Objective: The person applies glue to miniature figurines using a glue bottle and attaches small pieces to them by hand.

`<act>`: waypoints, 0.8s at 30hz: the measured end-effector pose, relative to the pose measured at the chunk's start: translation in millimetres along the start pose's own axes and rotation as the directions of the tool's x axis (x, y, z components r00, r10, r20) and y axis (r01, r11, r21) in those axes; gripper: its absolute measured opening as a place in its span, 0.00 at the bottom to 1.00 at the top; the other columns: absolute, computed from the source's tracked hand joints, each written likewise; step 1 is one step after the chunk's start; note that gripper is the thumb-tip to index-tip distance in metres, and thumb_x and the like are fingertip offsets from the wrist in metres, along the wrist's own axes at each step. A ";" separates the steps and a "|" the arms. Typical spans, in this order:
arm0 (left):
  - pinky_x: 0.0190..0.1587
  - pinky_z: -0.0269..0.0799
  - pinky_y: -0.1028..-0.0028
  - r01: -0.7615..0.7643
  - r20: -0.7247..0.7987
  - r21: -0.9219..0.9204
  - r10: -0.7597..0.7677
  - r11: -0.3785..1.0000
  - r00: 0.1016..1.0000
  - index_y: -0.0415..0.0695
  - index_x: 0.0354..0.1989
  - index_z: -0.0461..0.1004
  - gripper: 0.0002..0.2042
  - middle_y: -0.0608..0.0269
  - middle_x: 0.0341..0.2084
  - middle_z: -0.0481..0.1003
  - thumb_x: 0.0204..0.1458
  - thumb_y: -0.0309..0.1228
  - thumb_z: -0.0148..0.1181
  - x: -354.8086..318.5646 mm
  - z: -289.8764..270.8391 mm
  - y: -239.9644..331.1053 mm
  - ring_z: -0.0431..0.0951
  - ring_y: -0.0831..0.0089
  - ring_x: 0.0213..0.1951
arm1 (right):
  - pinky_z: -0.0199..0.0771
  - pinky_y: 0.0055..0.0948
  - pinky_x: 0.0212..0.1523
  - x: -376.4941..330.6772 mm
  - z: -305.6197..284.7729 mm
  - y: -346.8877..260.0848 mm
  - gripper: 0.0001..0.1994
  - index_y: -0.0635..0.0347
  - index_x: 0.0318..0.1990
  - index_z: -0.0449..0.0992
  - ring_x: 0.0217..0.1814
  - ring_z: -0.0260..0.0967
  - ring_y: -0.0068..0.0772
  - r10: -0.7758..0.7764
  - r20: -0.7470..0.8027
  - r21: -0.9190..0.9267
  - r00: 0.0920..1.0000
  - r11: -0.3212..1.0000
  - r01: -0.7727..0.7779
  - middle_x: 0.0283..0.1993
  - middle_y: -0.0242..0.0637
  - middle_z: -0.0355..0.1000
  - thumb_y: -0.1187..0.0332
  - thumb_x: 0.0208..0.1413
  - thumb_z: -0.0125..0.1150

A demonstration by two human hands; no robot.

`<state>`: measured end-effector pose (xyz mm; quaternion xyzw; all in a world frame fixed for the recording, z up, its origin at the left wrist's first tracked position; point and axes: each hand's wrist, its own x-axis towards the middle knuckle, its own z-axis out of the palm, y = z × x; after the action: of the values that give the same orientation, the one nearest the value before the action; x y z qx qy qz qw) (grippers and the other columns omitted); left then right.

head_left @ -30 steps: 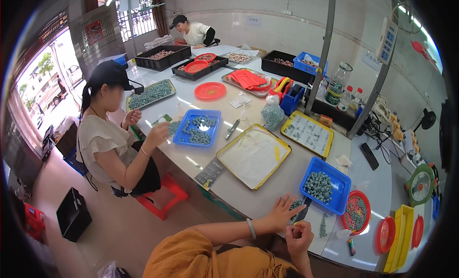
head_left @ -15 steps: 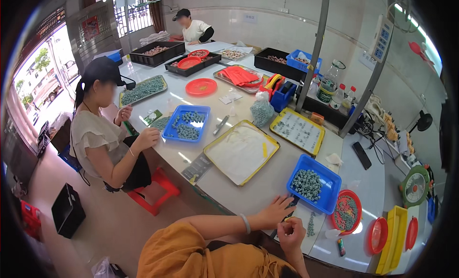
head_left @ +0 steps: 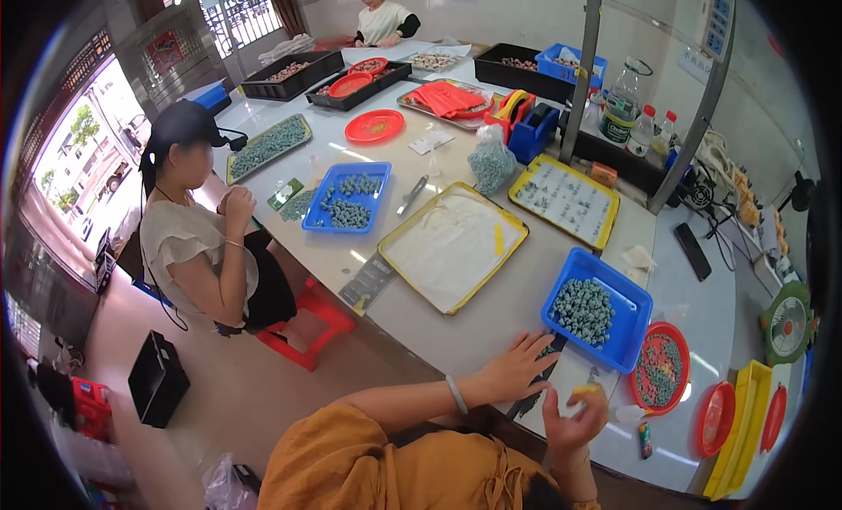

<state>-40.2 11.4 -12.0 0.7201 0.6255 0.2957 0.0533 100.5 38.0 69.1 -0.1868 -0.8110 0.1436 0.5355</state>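
My left hand [head_left: 517, 367] lies palm down at the table's near edge, fingers stretched and apart, resting on a dark flat strip [head_left: 545, 359]. To its right, my right hand [head_left: 574, 415] is raised a little, thumb apart from the forefinger; something yellow covers or touches a fingertip, and I make out no piece between the fingers. Just beyond both hands stands a blue tray [head_left: 627, 321] with a heap of small grey-green pieces [head_left: 583, 313]. A red round tray [head_left: 660, 332] of similar pieces is at the right. My right hand partly hides the loose pieces beside the strip.
A yellow-rimmed tray lined with white [head_left: 452, 251] lies left of the blue tray. Behind are a tray with rows of pieces [head_left: 566, 199] and a metal post [head_left: 581, 80]. A phone [head_left: 693, 251] lies right. A co-worker [head_left: 189, 221] sits left, another person [head_left: 386, 23] far back.
My right hand has moved away from my left hand to the right, its thumb and forefinger now apart. My left hand stays on the strip. The view has shifted; the seated co-worker's hands have come together.
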 end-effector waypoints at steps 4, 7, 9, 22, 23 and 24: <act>0.60 0.48 0.54 -0.001 0.006 -0.006 0.001 1.000 1.000 0.43 0.53 0.61 0.22 0.46 0.55 0.56 0.50 0.37 0.53 -3.8 2.2 2.7 0.53 0.50 0.59 | 0.47 0.25 0.15 -22.6 -4.2 6.3 0.16 0.56 0.29 0.62 0.11 0.47 0.28 0.083 0.089 0.094 0.993 0.991 -0.092 0.12 0.27 0.51 0.75 0.37 0.66; 0.60 0.48 0.54 -0.010 0.009 -0.008 0.010 1.000 1.000 0.43 0.53 0.61 0.21 0.47 0.55 0.56 0.51 0.36 0.53 -4.2 4.1 3.9 0.54 0.50 0.59 | 0.45 0.23 0.14 -40.0 -0.3 18.3 0.15 0.57 0.29 0.63 0.10 0.46 0.24 0.270 0.169 0.141 0.948 0.945 -0.295 0.13 0.28 0.51 0.74 0.37 0.66; 0.60 0.48 0.54 -0.021 0.006 -0.006 0.021 1.000 1.000 0.43 0.53 0.61 0.21 0.47 0.55 0.56 0.51 0.35 0.52 -4.3 6.1 3.1 0.54 0.50 0.59 | 0.44 0.21 0.13 -43.5 1.4 20.1 0.14 0.59 0.31 0.64 0.10 0.45 0.20 0.239 0.157 0.166 0.958 0.950 -0.265 0.12 0.28 0.52 0.75 0.38 0.65; 0.58 0.49 0.51 -0.009 0.004 0.093 0.008 0.996 1.000 0.44 0.49 0.62 0.19 0.50 0.52 0.57 0.49 0.35 0.54 3.4 20.6 3.8 0.53 0.51 0.59 | 0.43 0.17 0.16 -64.0 9.9 34.8 0.12 0.61 0.34 0.63 0.15 0.45 0.11 0.518 0.321 0.275 0.793 0.750 -0.602 0.14 0.24 0.53 0.78 0.42 0.59; 0.58 0.49 0.51 0.003 0.006 0.089 -0.004 0.996 1.000 0.44 0.50 0.62 0.20 0.50 0.53 0.57 0.48 0.35 0.54 1.3 24.5 2.7 0.53 0.51 0.59 | 0.43 0.17 0.17 -65.1 8.9 33.1 0.12 0.61 0.34 0.63 0.15 0.45 0.11 0.521 0.332 0.267 0.786 0.747 -0.608 0.14 0.23 0.53 0.78 0.43 0.59; 0.59 0.49 0.52 0.013 0.010 0.084 -0.014 0.996 1.000 0.45 0.51 0.62 0.20 0.51 0.53 0.57 0.48 0.35 0.54 1.6 24.6 3.6 0.53 0.52 0.60 | 0.43 0.17 0.17 -65.3 8.8 32.8 0.12 0.61 0.34 0.63 0.15 0.45 0.11 0.523 0.326 0.263 0.788 0.750 -0.607 0.14 0.23 0.53 0.78 0.43 0.59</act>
<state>-24.9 19.3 -30.1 0.7190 0.6419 0.2650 0.0286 120.6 37.0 -1.7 -0.3070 -0.7324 0.4639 0.3926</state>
